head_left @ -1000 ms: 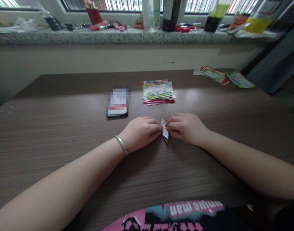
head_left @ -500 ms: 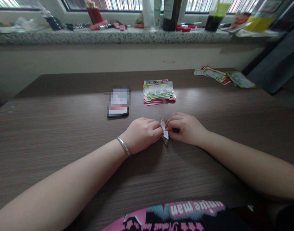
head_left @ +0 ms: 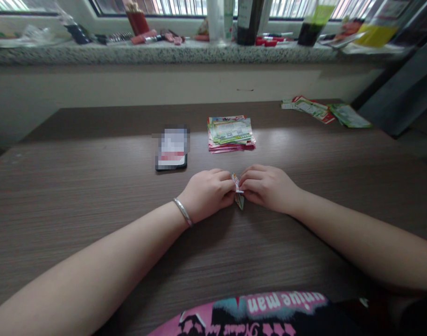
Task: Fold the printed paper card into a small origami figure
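Between my two hands is a small piece of folded paper (head_left: 239,200), printed in several colours, with a pointed lower end and a white fold across its middle. My left hand (head_left: 210,193), with a silver bangle at the wrist, pinches it from the left. From the right, the closed fingertips of my right hand (head_left: 269,186) grip the same paper near the white fold. Parts of the paper are hidden by the fingers. Both hands rest low over the brown wooden table (head_left: 157,261).
Beyond my hands lies a stack of printed paper slips (head_left: 231,133). A dark-edged phone-like object (head_left: 171,149), its face blurred out, is to the left. More slips (head_left: 314,111) lie at the far right. Bottles (head_left: 248,21) and pens stand or lie on the granite windowsill (head_left: 185,55).
My right fingers have closed in tighter on the folded paper, and its white fold now looks narrower. My left hand has shifted very slightly. Everything else has stayed put.
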`<state>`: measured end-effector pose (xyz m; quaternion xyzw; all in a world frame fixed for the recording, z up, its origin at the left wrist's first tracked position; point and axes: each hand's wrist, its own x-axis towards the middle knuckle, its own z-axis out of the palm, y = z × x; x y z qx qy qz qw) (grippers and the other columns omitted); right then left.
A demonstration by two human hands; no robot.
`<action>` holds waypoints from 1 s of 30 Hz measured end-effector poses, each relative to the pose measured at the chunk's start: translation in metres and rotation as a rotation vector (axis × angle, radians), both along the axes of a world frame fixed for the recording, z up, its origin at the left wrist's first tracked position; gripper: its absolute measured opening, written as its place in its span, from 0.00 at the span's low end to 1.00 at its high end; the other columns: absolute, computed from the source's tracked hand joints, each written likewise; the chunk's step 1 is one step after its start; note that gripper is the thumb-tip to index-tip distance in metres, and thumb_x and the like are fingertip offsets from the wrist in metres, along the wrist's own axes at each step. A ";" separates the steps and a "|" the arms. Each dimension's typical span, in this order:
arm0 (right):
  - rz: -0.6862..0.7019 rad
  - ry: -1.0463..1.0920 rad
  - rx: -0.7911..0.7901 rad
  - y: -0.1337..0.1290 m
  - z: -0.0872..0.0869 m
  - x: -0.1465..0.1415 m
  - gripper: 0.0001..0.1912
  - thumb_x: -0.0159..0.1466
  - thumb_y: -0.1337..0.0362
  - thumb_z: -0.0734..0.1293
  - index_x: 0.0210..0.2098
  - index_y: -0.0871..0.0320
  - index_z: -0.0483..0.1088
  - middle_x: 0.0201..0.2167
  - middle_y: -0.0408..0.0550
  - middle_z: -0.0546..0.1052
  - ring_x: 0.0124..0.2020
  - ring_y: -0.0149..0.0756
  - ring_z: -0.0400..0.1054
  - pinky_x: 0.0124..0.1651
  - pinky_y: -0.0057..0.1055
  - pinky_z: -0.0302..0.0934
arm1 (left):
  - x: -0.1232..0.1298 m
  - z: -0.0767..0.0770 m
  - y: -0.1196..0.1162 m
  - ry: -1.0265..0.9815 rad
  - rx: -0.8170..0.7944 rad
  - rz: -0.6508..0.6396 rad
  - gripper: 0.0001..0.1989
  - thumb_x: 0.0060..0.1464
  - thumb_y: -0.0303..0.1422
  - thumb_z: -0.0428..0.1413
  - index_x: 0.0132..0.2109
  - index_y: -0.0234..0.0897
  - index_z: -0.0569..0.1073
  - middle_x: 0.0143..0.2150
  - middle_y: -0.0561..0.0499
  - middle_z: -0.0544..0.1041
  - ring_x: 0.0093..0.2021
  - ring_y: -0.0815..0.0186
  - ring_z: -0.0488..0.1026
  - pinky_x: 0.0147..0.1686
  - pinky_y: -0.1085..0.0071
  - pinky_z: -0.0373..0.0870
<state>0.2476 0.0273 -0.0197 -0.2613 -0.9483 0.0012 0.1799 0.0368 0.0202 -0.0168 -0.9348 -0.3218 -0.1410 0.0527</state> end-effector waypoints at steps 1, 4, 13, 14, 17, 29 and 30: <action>-0.010 0.002 -0.001 0.000 0.000 0.000 0.09 0.64 0.64 0.62 0.33 0.58 0.74 0.35 0.51 0.78 0.40 0.38 0.68 0.41 0.34 0.63 | 0.000 0.000 0.000 -0.007 -0.012 0.004 0.06 0.55 0.31 0.53 0.34 0.37 0.75 0.33 0.50 0.75 0.34 0.65 0.71 0.34 0.71 0.67; -0.049 0.009 -0.007 -0.001 -0.001 -0.002 0.07 0.62 0.65 0.64 0.32 0.58 0.74 0.34 0.50 0.78 0.39 0.38 0.68 0.41 0.33 0.62 | 0.000 0.000 0.000 -0.016 -0.040 0.001 0.07 0.55 0.31 0.53 0.35 0.37 0.75 0.34 0.49 0.75 0.35 0.64 0.72 0.35 0.69 0.69; -0.074 0.081 -0.130 0.002 -0.001 -0.004 0.05 0.59 0.69 0.65 0.30 0.57 0.73 0.33 0.49 0.77 0.38 0.37 0.68 0.42 0.34 0.62 | 0.000 -0.001 -0.001 0.027 0.020 0.009 0.08 0.59 0.34 0.52 0.36 0.35 0.74 0.35 0.49 0.76 0.36 0.64 0.74 0.38 0.69 0.69; -0.073 0.086 -0.133 0.003 -0.001 -0.004 0.05 0.59 0.69 0.65 0.30 0.57 0.73 0.33 0.49 0.77 0.38 0.37 0.68 0.42 0.34 0.62 | 0.000 -0.001 -0.001 0.031 0.036 0.009 0.08 0.59 0.34 0.53 0.36 0.35 0.74 0.35 0.49 0.76 0.36 0.65 0.73 0.38 0.69 0.68; -0.088 0.071 -0.117 0.002 -0.003 -0.002 0.05 0.60 0.67 0.65 0.32 0.57 0.74 0.33 0.48 0.77 0.39 0.37 0.67 0.43 0.34 0.62 | 0.001 -0.002 -0.001 0.043 0.059 0.021 0.07 0.58 0.33 0.54 0.36 0.35 0.74 0.35 0.50 0.76 0.36 0.64 0.73 0.38 0.68 0.68; -0.251 -0.003 -0.094 -0.004 0.000 -0.010 0.05 0.61 0.64 0.66 0.33 0.57 0.73 0.33 0.48 0.73 0.38 0.39 0.64 0.39 0.32 0.59 | 0.004 -0.003 0.003 -0.077 -0.043 0.052 0.06 0.57 0.31 0.54 0.36 0.34 0.74 0.40 0.47 0.75 0.40 0.61 0.71 0.43 0.64 0.69; -0.262 0.025 -0.124 -0.003 -0.001 -0.011 0.04 0.60 0.64 0.66 0.33 0.58 0.73 0.33 0.48 0.72 0.38 0.39 0.64 0.39 0.32 0.59 | 0.004 -0.003 0.003 -0.097 -0.056 0.050 0.05 0.56 0.31 0.55 0.36 0.34 0.74 0.41 0.47 0.75 0.41 0.61 0.71 0.44 0.64 0.69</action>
